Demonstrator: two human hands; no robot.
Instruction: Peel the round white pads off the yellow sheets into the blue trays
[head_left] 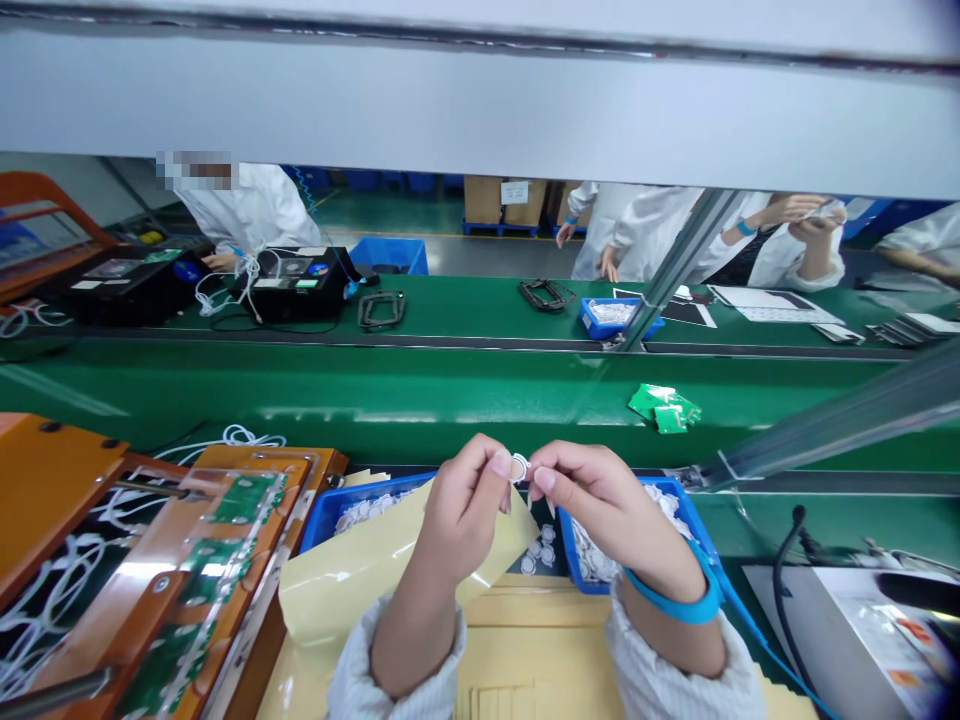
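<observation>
A small white ring-shaped piece (519,466) is pinched between the thumb and forefinger of my left hand (459,515). My right hand (600,500) has its thumb and forefinger closed at the right edge of that piece, where a small tab sticks out; the exact contact is too small to make out. Below my hands lies a glossy pale-yellow sheet (345,580), partly over a blue bin (316,522) of white pieces. Another blue bin (699,520) of similar pieces is under my right hand. Several loose white pieces (541,550) lie between the bins.
An orange fixture (289,470) with green circuit boards stands on the left. Green boards (664,405) lie on the belt ahead. A metal post (840,420) slants in from the right, near a white device (847,620). A blue wrist strap (679,600) trails its cord. Co-workers stand opposite.
</observation>
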